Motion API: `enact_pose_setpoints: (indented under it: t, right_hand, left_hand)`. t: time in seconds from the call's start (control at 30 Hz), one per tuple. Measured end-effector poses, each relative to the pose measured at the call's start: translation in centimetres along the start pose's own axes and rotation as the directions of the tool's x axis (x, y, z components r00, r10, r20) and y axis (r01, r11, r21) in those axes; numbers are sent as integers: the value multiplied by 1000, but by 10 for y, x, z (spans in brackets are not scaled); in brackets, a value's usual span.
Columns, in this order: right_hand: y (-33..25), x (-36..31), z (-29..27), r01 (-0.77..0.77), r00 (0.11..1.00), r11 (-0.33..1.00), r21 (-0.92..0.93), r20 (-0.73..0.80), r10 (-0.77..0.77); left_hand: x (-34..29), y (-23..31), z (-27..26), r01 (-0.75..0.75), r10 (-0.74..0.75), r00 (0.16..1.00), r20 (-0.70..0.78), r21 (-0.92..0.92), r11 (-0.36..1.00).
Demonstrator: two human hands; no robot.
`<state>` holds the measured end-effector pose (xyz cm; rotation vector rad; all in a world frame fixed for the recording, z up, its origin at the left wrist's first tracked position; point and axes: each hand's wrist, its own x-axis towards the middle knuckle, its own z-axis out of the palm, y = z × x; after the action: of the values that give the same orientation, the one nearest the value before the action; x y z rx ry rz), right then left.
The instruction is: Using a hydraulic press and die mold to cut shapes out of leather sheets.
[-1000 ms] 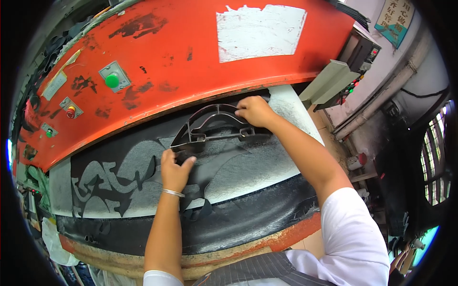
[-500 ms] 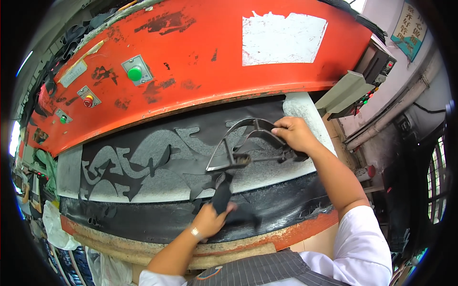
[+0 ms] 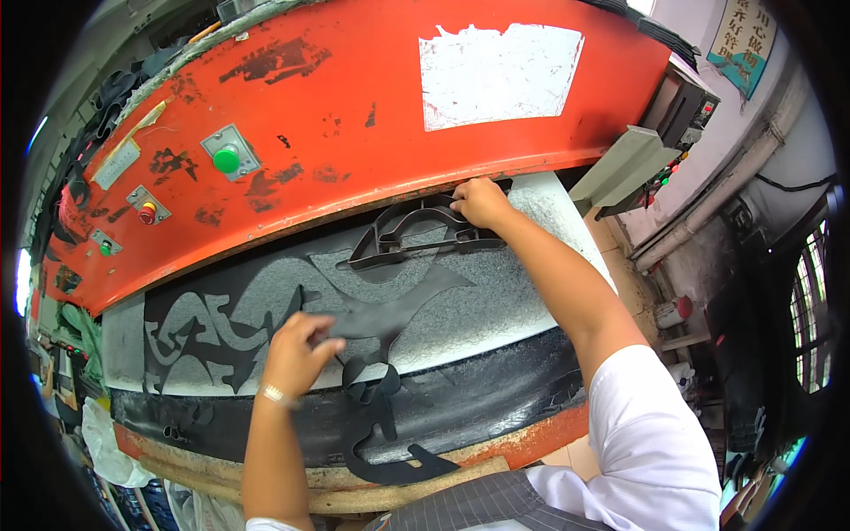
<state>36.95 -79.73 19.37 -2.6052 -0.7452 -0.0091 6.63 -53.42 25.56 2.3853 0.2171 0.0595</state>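
Note:
My right hand [image 3: 483, 203] pinches the right end of a dark metal cutting die [image 3: 398, 255], an arched steel frame with cross bars. It sits on the black sheet [image 3: 257, 250] close to the red machine's lower edge. My left hand [image 3: 301, 352] is above the sheet's cut-out area, fingers apart and slightly blurred, with nothing in it. Beneath and right of it a torn-looking web of black sheet [image 3: 398, 310] lies on the speckled white cutting board [image 3: 522, 301]. Curved black cut pieces [image 3: 376, 447] hang over the front ledge.
A red press beam [image 3: 345, 115] spans the far side, bearing a green button [image 3: 227, 159] and a red button [image 3: 147, 213]. At the right stands a grey control box [image 3: 624, 164]. A black padded ledge [image 3: 496, 380] runs along the front, with a plastic bag [image 3: 111, 447] at lower left.
My right hand has moved the cutting die away and left, toward the beam. My left hand has let go of a black cut piece, now on the front ledge, and moved left and up.

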Motion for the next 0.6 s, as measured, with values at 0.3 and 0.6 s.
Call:
enact_pose_setpoints:
  t: [0.3,0.6]
  right_hand:
    - [19,-72,-10,76,997,957,280,-51,-64]
    - [41,-70,-12,92,995,968,234,-59,-80]
  left_hand:
    - [98,-63,68,-86,155,927,-342,209,974]
    - [105,-44,76,-126,143,887,-438,69,990]
